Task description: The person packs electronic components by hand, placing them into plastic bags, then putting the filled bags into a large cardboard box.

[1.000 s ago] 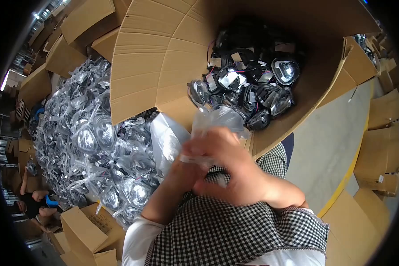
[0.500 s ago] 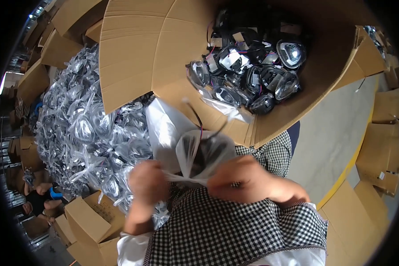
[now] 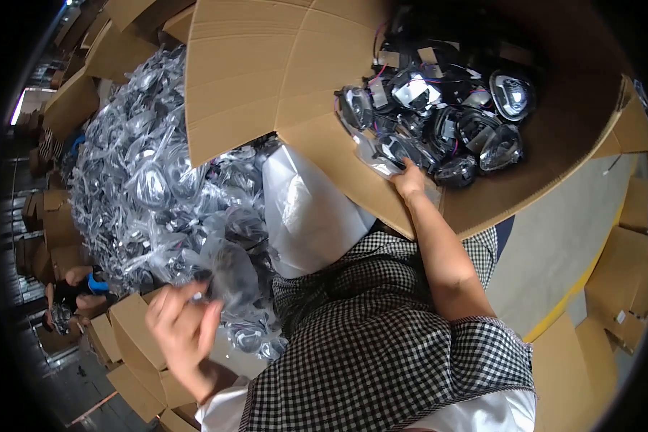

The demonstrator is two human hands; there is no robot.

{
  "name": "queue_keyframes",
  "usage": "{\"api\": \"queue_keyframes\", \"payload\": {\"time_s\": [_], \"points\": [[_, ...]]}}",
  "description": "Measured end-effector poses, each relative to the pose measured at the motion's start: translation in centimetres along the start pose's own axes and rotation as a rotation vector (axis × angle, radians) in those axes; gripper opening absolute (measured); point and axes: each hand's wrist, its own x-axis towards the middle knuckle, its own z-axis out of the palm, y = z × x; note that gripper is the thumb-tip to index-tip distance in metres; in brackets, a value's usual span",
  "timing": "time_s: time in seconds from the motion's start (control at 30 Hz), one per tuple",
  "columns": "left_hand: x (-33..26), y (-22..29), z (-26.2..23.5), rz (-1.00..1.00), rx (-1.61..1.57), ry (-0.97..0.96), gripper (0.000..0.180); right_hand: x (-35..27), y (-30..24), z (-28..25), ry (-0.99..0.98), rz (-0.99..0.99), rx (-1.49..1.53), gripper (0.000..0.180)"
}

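Observation:
My left hand (image 3: 180, 327) is open, fingers apart and slightly bent, at the lower left. Just beyond its fingertips is a lamp in a clear plastic bag (image 3: 230, 273), somewhat blurred, in front of the heap of bagged lamps (image 3: 147, 180). My right hand (image 3: 410, 181) reaches over the near wall of a large cardboard box (image 3: 245, 79). Its fingers close on the near edge of a lamp (image 3: 397, 150) with a clear lens; some fingertips are hidden. More black-backed lamps (image 3: 513, 95) with thin wires lie piled inside. A translucent plastic sheet or bag (image 3: 306, 216) lies between the heap and my apron.
Smaller open cartons (image 3: 137, 331) stand at the lower left, where another person (image 3: 79, 291) sits. Cardboard boxes (image 3: 623, 259) line the right side, beside a yellow floor line (image 3: 583, 277). The big box's near edge runs under my right forearm.
Both hands were together on a bagged lamp at my waist. The left hand has moved left and let go of it by the heap; the right has gone forward into the box.

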Motion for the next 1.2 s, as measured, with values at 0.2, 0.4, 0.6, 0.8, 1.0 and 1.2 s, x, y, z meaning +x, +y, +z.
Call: {"api": "queue_keyframes", "payload": {"time_s": [0.2, 0.4, 0.6, 0.8, 1.0, 1.2], "points": [[6.6, 7.0, 4.0, 0.514, -1.346, -0.118, 0.02, -5.8, -1.6, -6.7, -0.021, -0.985, 0.446, 0.028], [11.8, 8.5, 6.5, 0.776, -1.41, 0.015, 0.026, -14.9, 0.6, -20.7, -0.265, -1.249, 0.541, 0.054], [15.9, 7.3, 16.4, 0.382, -0.998, -0.191, 0.06, -16.7, 0.8, -26.4, -0.411, -1.423, 0.394, 0.059], [16.8, 9.5, 19.4, 0.039, -1.285, -0.614, 0.03, -15.3, 1.6, -26.7, -0.302, -1.272, 0.443, 0.052], [13.1, 11.4, 23.9, -0.33, -1.271, -0.096, 0.037, -20.0, -2.8, -18.0, 0.192, -0.717, -0.172, 0.046], [9.9, 6.2, 21.1, -0.272, -1.663, -0.382, 0.008, -14.5, 0.9, -12.9, 0.094, -0.71, 0.31, 0.036]]}}
